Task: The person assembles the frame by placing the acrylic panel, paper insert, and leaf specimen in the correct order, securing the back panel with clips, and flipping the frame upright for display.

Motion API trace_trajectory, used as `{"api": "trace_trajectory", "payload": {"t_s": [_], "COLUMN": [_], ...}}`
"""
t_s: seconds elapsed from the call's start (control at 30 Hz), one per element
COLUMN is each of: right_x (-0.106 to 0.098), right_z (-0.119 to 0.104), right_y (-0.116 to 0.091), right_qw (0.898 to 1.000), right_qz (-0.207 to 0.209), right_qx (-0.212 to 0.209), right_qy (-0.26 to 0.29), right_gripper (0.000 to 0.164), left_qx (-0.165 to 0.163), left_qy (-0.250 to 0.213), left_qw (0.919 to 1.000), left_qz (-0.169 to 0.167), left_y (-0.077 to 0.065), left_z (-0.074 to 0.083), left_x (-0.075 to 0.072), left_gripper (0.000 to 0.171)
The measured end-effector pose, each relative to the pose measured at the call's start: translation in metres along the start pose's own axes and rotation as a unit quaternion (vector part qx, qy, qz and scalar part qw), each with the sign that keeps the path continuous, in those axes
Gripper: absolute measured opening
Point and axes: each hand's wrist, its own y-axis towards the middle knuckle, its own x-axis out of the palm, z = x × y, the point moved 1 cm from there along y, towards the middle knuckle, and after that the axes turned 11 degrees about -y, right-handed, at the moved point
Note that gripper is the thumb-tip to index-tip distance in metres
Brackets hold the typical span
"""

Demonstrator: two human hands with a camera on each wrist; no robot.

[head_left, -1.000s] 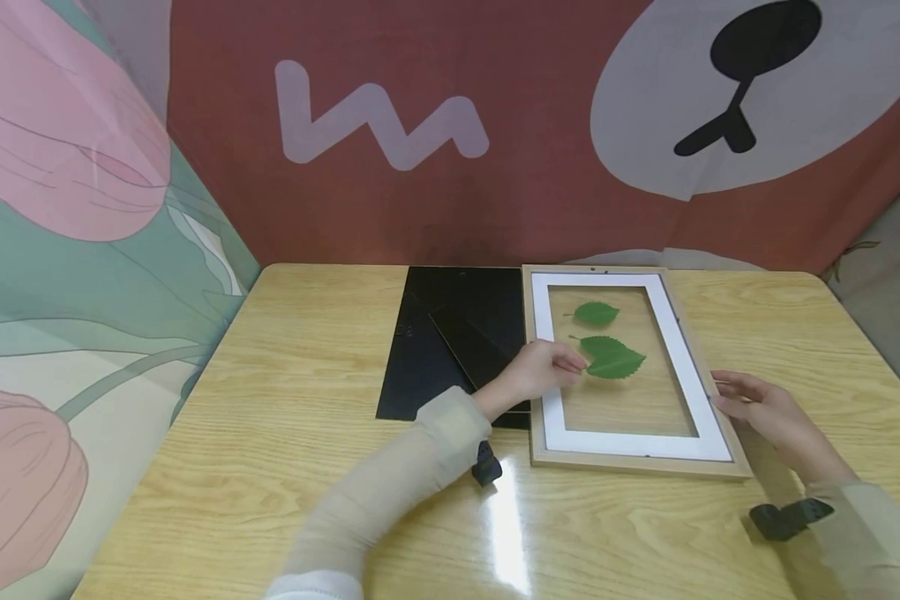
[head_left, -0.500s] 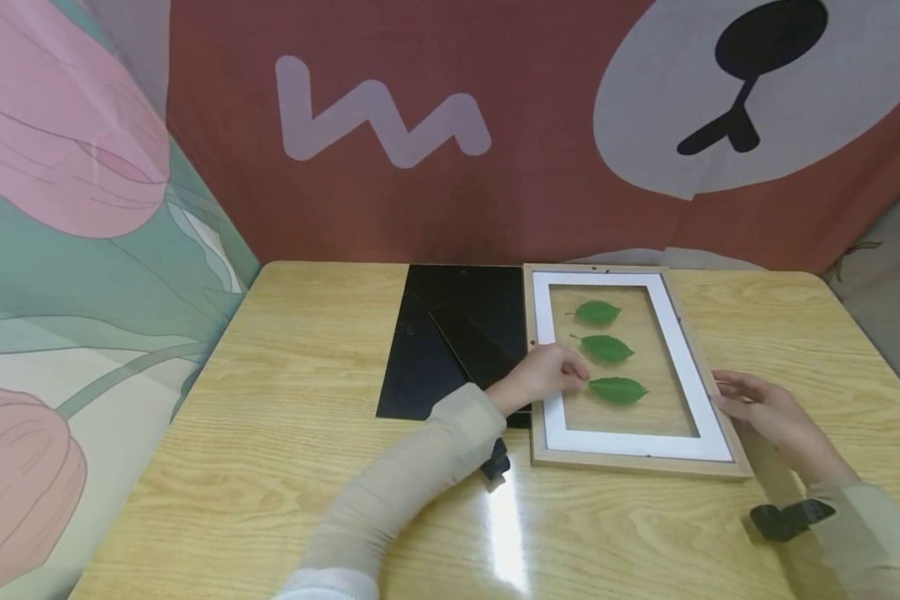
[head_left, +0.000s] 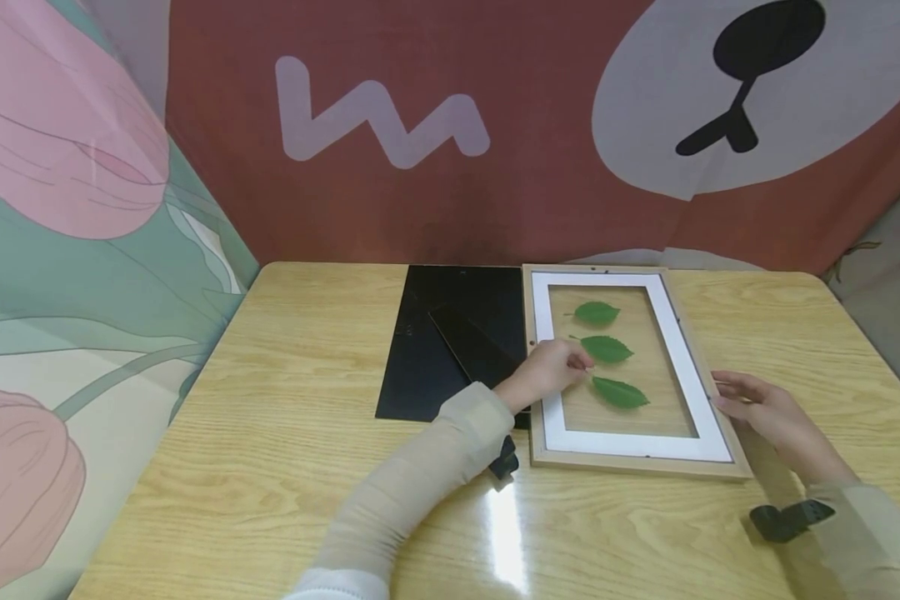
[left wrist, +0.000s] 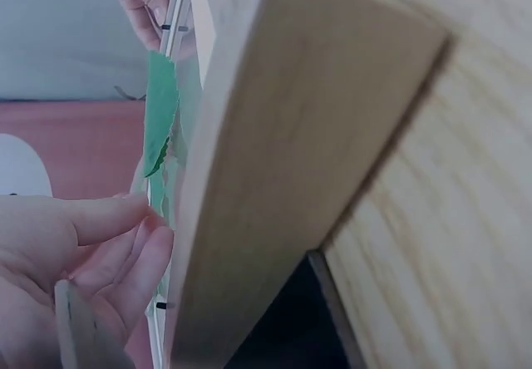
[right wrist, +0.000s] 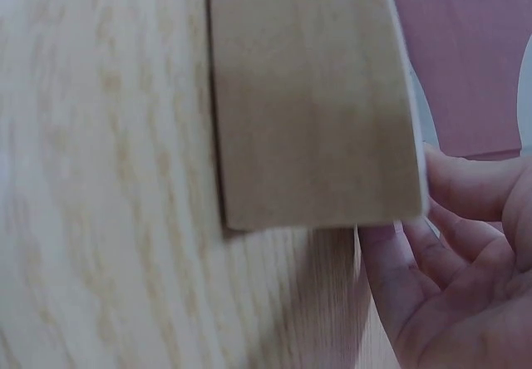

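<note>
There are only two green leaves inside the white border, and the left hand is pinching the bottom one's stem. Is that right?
Not quite: there are three, not two. The head view shows a top leaf, a middle leaf and a bottom leaf, whose stem the left hand does pinch.

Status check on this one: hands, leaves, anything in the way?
Left hand pinching nearest leaf at its left end; right hand touching wooden frame. Two more leaves within white mat's opening. No obstruction seen.
</note>
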Motion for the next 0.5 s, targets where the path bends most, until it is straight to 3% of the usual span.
{"api": "trace_trajectory", "payload": {"t_s": [0.5], "right_x": [0.0014], "right_z": [0.0010], "right_y": [-0.0002], "right_qw": [1.000], "right_qz": [0.007], "right_qx": [-0.002], "right_qy": [0.004], "right_gripper": [0.073], "left_qx": [-0.005], "left_qy": [-0.059], "left_qw": [0.9983], "left_qz": [0.003], "left_y": [0.0026], "left_z": [-0.0064], "left_x": [-0.0069], "left_gripper": [0.022]}}
